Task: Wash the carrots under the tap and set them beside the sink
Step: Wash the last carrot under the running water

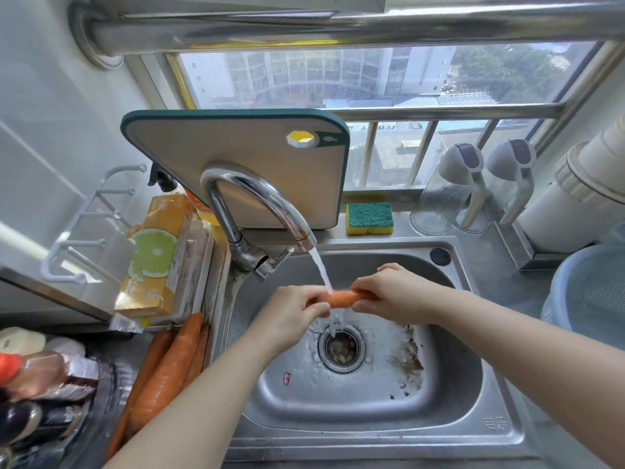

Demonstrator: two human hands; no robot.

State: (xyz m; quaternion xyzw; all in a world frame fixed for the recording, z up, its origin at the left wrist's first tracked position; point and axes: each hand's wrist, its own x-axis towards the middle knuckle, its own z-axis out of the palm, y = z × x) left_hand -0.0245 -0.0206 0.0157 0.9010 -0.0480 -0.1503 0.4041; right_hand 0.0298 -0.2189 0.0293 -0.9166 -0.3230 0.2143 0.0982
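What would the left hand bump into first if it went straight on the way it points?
Likely the water stream from the tap: the left hand, gripping the carrot, points up and right toward it. Beyond that comes the right hand or the back wall of the sink; depth is unclear.

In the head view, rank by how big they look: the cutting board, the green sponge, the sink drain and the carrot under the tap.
1. cutting board, clearly largest.
2. sink drain and green sponge look alike; no ranking.
3. carrot, smallest as seen, though the left hand and right hand hide its ends.
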